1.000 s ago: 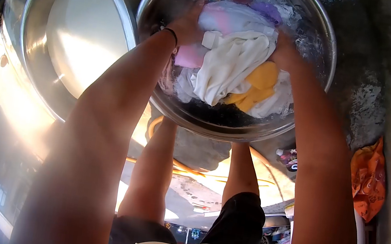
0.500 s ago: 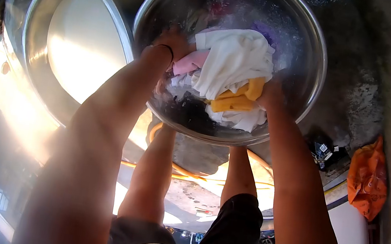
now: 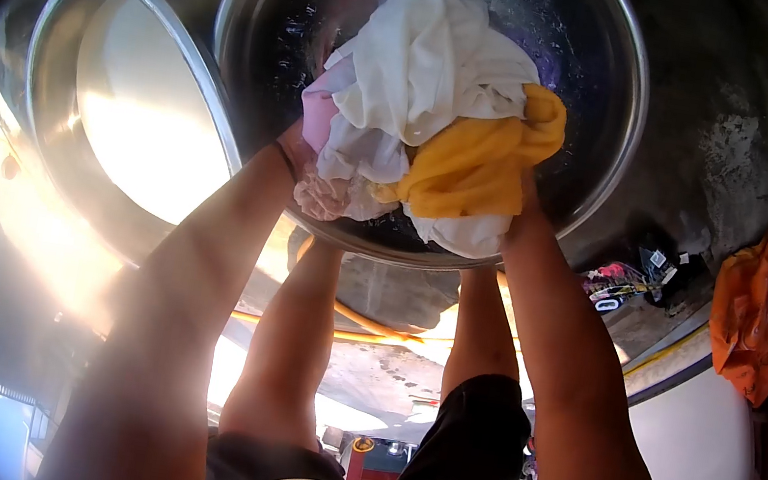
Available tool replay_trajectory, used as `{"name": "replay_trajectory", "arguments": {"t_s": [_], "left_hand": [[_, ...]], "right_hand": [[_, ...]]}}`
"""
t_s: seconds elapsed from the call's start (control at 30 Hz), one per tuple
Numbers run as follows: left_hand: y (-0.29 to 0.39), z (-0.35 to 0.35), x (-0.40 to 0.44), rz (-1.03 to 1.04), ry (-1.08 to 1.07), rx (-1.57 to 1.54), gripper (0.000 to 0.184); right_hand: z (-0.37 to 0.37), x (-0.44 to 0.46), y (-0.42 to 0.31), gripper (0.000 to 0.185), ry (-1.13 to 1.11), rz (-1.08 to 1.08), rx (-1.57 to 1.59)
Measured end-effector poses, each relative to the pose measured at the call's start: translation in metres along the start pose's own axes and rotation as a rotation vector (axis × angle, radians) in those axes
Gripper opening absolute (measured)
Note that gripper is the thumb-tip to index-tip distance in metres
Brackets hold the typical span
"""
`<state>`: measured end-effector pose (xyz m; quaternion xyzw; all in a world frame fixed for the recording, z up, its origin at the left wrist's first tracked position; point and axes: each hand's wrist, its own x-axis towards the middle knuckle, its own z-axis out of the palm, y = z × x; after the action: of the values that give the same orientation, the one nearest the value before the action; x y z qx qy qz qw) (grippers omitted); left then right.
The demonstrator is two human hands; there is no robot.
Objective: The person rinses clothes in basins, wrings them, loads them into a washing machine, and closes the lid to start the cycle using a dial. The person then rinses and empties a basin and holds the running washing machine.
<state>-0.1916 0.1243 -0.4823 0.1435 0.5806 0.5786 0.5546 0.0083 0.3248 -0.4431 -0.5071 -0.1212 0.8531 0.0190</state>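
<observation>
A bundle of wet laundry is lifted between my hands over a large metal basin (image 3: 630, 108) of water. White cloth (image 3: 421, 57) lies on top, yellow cloth (image 3: 474, 169) at the lower right, pink cloth (image 3: 319, 119) at the left. My left hand (image 3: 297, 146) is under the bundle's left side, near the pink cloth and a beige lacy piece (image 3: 323, 196); its fingers are hidden by the cloth. My right hand (image 3: 527, 202) is against the right side, beside the yellow cloth, fingers also hidden beneath it.
A second metal basin (image 3: 52, 71) with pale, sunlit contents stands at the left. A yellow hose (image 3: 369, 337) runs on the ground behind the near basin. An orange bag (image 3: 752, 315) and some small dark and pink items (image 3: 631, 282) are at the right.
Both hands have gathered the laundry from the sides and raised it toward the camera. The yellow cloth now shows larger, and the bundle covers more of the basin.
</observation>
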Motion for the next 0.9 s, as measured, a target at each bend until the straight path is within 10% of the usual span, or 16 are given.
{"name": "replay_trajectory", "arguments": {"t_s": [0.07, 0.2, 0.33, 0.43, 0.5, 0.9], "left_hand": [[-0.065, -0.024, -0.007, -0.32, 0.167, -0.729, 0.044], [0.128, 0.075, -0.022, 0.208, 0.281, 0.92, 0.048], [0.185, 0.1, -0.076, 0.074, 0.328, 0.145, 0.048], [0.224, 0.11, -0.114, 0.096, 0.271, 0.193, 0.043], [0.226, 0.109, -0.17, -0.14, 0.466, -0.46, 0.041], [0.454, 0.248, -0.316, -0.049, 0.611, -0.299, 0.04]], "right_hand": [[0.013, -0.031, 0.007, 0.049, -0.012, 0.006, 0.084], [0.038, -0.101, 0.01, 0.045, -0.021, 0.021, 0.176], [0.033, -0.157, 0.017, 0.045, -0.003, 0.104, 0.218], [0.065, -0.209, 0.001, 0.048, -0.042, 0.139, 0.313], [0.108, -0.258, -0.021, 0.05, -0.132, 0.154, 0.275], [0.221, -0.444, -0.097, 0.052, -0.48, 0.053, -0.026]]}}
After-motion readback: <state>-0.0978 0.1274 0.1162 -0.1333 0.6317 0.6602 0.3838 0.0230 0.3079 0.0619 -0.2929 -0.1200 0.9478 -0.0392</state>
